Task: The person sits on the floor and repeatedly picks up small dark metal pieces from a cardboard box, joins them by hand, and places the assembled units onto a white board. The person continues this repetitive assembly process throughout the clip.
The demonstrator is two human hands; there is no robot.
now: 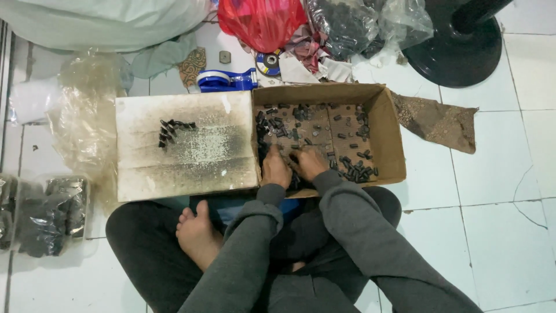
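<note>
Both hands [294, 166] rest flat, seemingly empty, among black parts [353, 168] in box [389, 133].

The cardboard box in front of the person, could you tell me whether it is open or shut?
Open: the cardboard box shows its floor, scattered with small dark pieces.

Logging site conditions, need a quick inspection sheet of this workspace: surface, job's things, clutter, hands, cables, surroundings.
Surface: white tiled floor, some cracks; the person sits cross-legged on it.
Job's things: open cardboard box with small dark parts scattered inside; soot-stained white board beside it bearing a small pile.
Clutter: red bag, clear bags of dark parts, blue tape dispenser, packed bags at left.
Hands: left hand and right hand both down among the parts; grip unclear.
Cables: nothing seen.
Surroundings: black round stand base, brown paper scrap.
</note>
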